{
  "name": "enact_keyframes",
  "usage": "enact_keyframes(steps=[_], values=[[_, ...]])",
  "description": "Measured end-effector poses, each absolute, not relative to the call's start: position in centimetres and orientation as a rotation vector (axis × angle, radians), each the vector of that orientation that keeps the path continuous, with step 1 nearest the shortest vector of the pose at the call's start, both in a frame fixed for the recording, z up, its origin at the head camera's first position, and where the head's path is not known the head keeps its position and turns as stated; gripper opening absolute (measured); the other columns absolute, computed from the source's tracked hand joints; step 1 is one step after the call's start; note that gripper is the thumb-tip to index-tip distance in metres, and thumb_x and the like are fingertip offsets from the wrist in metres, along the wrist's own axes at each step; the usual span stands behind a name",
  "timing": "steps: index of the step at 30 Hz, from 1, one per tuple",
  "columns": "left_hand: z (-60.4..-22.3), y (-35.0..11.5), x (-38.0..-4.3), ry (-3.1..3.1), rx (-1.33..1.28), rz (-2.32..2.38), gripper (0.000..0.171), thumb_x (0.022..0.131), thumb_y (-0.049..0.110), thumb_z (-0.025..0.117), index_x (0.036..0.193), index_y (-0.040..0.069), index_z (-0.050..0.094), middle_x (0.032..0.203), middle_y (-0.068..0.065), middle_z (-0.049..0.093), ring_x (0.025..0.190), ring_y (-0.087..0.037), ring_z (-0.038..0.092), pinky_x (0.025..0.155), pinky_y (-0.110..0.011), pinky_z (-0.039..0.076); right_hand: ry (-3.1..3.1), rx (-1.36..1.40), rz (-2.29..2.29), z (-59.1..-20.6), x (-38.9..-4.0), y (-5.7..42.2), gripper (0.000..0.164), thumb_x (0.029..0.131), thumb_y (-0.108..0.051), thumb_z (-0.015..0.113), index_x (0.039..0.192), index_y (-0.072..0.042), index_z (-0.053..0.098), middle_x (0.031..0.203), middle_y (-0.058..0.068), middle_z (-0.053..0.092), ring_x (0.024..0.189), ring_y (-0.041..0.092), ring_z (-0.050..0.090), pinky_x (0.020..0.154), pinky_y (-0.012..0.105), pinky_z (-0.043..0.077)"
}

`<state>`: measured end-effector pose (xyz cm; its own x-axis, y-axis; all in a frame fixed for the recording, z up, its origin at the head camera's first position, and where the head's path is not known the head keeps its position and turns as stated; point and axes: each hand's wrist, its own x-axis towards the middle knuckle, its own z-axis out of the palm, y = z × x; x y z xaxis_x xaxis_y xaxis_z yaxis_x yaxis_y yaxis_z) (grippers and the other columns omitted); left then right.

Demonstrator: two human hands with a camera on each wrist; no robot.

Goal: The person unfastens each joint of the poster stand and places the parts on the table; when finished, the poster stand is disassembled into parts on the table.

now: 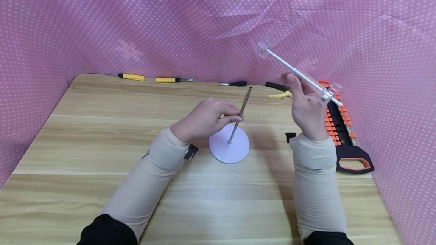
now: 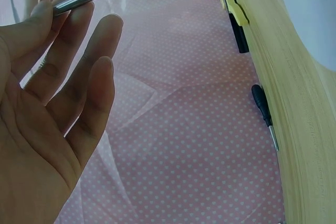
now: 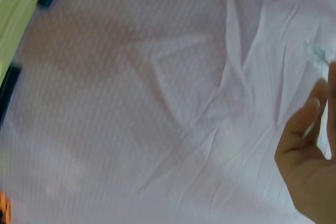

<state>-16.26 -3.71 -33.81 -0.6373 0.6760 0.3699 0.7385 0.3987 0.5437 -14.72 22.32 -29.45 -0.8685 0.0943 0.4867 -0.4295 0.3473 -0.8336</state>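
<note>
- Your left grip (image 1: 211,118) pinches the metal rod (image 1: 243,105) between thumb and fingers.
- That rod's lower end meets the middle of the round white base (image 1: 221,152), which lies flat on the table (image 1: 102,139).
- Your right grip (image 1: 307,114) holds the white rod (image 1: 285,64) slantwise, raised above the table, with clear fittings (image 1: 263,49) near both its ends.
- Beyond your hands, the black screwdriver (image 1: 237,84) lies near the table's far edge.
- Right of your right forearm sits the orange-and-black case (image 1: 352,152).
</note>
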Motion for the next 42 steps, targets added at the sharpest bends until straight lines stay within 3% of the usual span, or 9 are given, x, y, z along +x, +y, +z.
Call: enact_keyframes(steps=[8,13,17,25,35,42], values=[[-33.6,-3.6,-16.2,-2.55,-1.3,-1.053,0.016,0.104,0.024,0.071,0.107,0.016,0.084,0.101,0.006,0.078,0.091,-0.009,0.068,0.083,-0.034,0.056,-2.261,0.274,1.353,-29.2,-15.1,24.5,0.028,0.108,-0.026,0.064,0.122,-0.006,0.078,0.117,-0.002,0.08,0.105,0.003,0.071,0.092,0.021,0.051],[-33.8,-3.6,-16.2,-2.546,-1.3,-1.045,0.015,0.104,0.024,0.071,0.105,0.017,0.084,0.101,0.007,0.078,0.09,-0.009,0.068,0.082,-0.034,0.056,-2.272,0.313,1.187,-29.2,-15.2,24.9,0.025,0.106,-0.022,0.067,0.118,-0.005,0.08,0.116,0.01,0.08,0.1,-0.005,0.069,0.085,0.017,0.051],[-34.0,-3.7,-16.2,-2.542,-1.297,-1.058,0.015,0.104,0.024,0.071,0.105,0.016,0.084,0.101,0.007,0.078,0.089,-0.009,0.067,0.082,-0.033,0.055,-2.236,0.41,1.125,-29.5,-15.3,24.9,0.02,0.104,-0.011,0.068,0.115,0.0,0.08,0.114,0.017,0.079,0.1,-0.007,0.068,0.085,0.015,0.05],[-33.9,-3.7,-16.2,-2.54,-1.294,-1.063,0.015,0.104,0.025,0.071,0.106,0.018,0.084,0.101,0.008,0.078,0.088,-0.008,0.065,0.081,-0.033,0.054,-2.217,0.486,1.129,-29.8,-15.4,25.0,0.018,0.102,0.0,0.067,0.114,0.002,0.08,0.112,0.017,0.079,0.104,-0.005,0.068,0.087,0.014,0.051],[-33.9,-3.6,-16.3,-2.539,-1.3,-1.065,0.015,0.104,0.024,0.071,0.105,0.018,0.084,0.1,0.008,0.077,0.088,-0.008,0.065,0.081,-0.032,0.055,-2.244,0.514,1.1,-30.3,-15.9,24.8,0.017,0.103,-0.009,0.07,0.113,-0.005,0.083,0.108,0.012,0.081,0.102,0.003,0.069,0.086,0.014,0.05],[-33.8,-3.6,-16.2,-2.545,-1.294,-1.064,0.015,0.104,0.024,0.071,0.105,0.017,0.084,0.1,0.008,0.077,0.089,-0.009,0.066,0.082,-0.033,0.055,-2.26,0.533,1.034,-30.3,-16.0,24.7,0.018,0.103,-0.009,0.069,0.114,-0.005,0.082,0.109,0.011,0.081,0.099,-0.005,0.064,0.083,0.013,0.047]])
